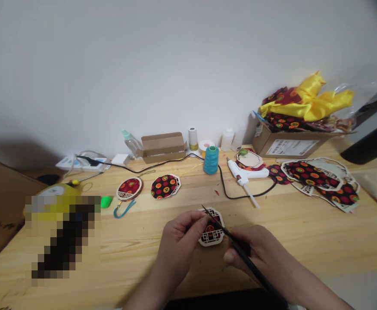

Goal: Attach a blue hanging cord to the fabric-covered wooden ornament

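A small octagonal ornament (212, 237) with a pale lattice frame over dark red patterned fabric is in front of me. My left hand (182, 237) is closed in a pinch over its left part; whatever lies between the fingertips is hidden. In my right hand (253, 245) is a long, dark, pointed tool (244, 257), whose exact kind I cannot make out. Its tip crosses the ornament's upper part, close to my left fingertips.
A white glue gun (248, 173) lies behind my hands, its black cord crossing the table. Nearby stands a teal thread spool (211, 160). Fabric panels (317, 176) are stacked right, below a carton (285, 144). Finished-looking ornaments (129, 188) and a yellow object (57, 196) are left.
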Demonstrator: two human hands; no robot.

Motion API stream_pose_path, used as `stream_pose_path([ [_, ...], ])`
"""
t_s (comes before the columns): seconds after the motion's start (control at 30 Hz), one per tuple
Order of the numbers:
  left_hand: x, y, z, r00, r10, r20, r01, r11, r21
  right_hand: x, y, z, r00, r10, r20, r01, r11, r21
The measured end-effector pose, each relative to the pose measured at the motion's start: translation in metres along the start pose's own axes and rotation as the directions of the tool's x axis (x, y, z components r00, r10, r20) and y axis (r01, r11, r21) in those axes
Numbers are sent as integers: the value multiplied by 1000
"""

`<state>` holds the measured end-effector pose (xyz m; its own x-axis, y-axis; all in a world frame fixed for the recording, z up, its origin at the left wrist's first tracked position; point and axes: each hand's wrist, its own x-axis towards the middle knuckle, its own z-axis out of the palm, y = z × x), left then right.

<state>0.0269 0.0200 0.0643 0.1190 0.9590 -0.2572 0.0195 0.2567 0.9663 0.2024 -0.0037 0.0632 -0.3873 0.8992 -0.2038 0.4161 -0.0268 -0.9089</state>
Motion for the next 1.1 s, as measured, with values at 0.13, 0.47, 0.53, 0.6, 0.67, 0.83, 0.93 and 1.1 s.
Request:
stream_pose_path([
  [0.13,0,-2,0,1000,9,13,-9,1000,2,0,2,1,1000,18,0,-18,999,28],
  [0.47,0,-3,-1,1000,7,11,-7,1000,-1,0,5,2,999,48,-11,-47,996,77],
  [0.53,0,-2,0,1000,3,8,-3,1000,1,1,7,2,999,49,-23,-47,996,74],
  [0.6,1,-2,0,1000,0,1,0,1000,1,2,10,3,998,60,-26,-58,996,62],
  [0.67,1,-2,0,1000,0,-5,0,1000,-6,2,13,3,997,76,-20,-75,997,33],
  [0.83,3,-4,0,1000,10,-11,-10,999,-39,0,16,1,997,75,-4,-75,996,-49],
  [0.93,5,-8,-2,997,24,-71,-30,996,-80,-6,11,-2,998,48,38,-46,997,-64],
  [1.1,12,-12,-7,983,-10,-184,-42,960,-278,-15,-2,-7,984,-8,176,48,973,-227],
])
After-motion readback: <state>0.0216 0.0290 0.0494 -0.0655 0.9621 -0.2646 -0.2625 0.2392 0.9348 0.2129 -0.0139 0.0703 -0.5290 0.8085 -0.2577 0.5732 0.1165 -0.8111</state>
